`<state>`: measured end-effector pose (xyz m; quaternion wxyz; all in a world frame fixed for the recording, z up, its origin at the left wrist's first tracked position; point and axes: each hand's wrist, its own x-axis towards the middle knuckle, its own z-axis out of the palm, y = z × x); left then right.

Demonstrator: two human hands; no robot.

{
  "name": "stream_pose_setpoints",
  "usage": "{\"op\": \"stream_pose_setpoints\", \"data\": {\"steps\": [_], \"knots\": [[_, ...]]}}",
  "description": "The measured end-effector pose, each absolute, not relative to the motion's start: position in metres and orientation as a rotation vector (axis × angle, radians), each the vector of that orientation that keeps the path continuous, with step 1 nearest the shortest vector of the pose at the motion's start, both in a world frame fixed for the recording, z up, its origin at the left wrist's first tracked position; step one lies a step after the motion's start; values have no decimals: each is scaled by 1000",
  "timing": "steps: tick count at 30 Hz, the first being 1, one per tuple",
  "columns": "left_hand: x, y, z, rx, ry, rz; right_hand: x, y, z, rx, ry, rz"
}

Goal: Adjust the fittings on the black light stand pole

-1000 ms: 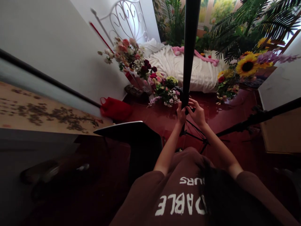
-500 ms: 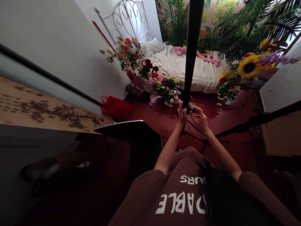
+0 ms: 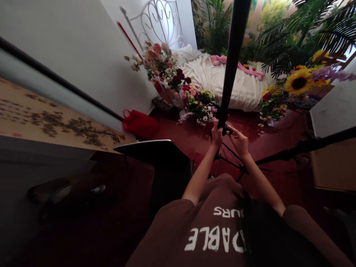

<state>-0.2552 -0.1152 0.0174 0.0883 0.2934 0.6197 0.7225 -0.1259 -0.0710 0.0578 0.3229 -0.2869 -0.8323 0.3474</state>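
Note:
A tall black stand pole [image 3: 233, 59] rises in front of me and runs out of the top of the view. My left hand [image 3: 217, 135] is wrapped around its lower part. On the pole's right side sits a small black clamp knob [image 3: 228, 130], with the fingers of my right hand [image 3: 239, 141] closed at it. The fingertips partly hide the knob. Below my hands, the thin black legs [image 3: 228, 160] of a stand spread over the dark red floor.
Bunches of flowers [image 3: 191, 94] stand ahead, before a bed with a white sheet [image 3: 236, 87]. Sunflowers [image 3: 299, 81] are on the right, near another black pole [image 3: 294, 150]. At left are a black panel-like chair [image 3: 169, 163], a red bag [image 3: 140, 123] and a painted scroll [image 3: 61, 118].
The view has shifted slightly, so the room appears a little further right. My left hand stays on the pole, and the right fingers have changed position a little at the knob.

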Motion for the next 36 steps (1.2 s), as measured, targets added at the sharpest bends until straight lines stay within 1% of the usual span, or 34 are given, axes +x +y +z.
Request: {"op": "stream_pose_setpoints", "data": {"steps": [6, 12, 14, 17, 19, 22, 25, 27, 31, 34, 36], "knots": [[-256, -115, 16, 882, 1892, 2147, -128, -59, 66, -865, -2177, 977], [-255, -115, 16, 852, 1901, 2139, -128, -51, 79, -854, -2257, 844], [-255, -115, 18, 863, 1909, 2141, -129, -50, 82, -865, -2228, 1001], [-253, -115, 21, 906, 1908, 2150, -132, -50, 86, -899, -2078, 1433], [-250, -115, 21, 927, 1931, 2155, -134, -51, 88, -912, -1974, 1653], [-240, -119, 19, 950, 2022, 2166, -132, -54, 88, -926, -1858, 1843], [-223, -128, 8, 987, 2159, 2156, -123, -60, 76, -904, -1688, 1962], [-209, -138, -5, 995, 2276, 2113, -110, -63, 61, -927, -1601, 1991], [-180, -158, -41, 972, 2470, 1949, -66, -55, 28, -1109, -1463, 1958], [-164, -165, -61, 1179, 2396, 1769, -19, -38, 5, -1285, -1252, 1828], [-156, -162, -66, 1335, 2297, 1673, 14, -26, -6, -1372, -1130, 1696]]}}
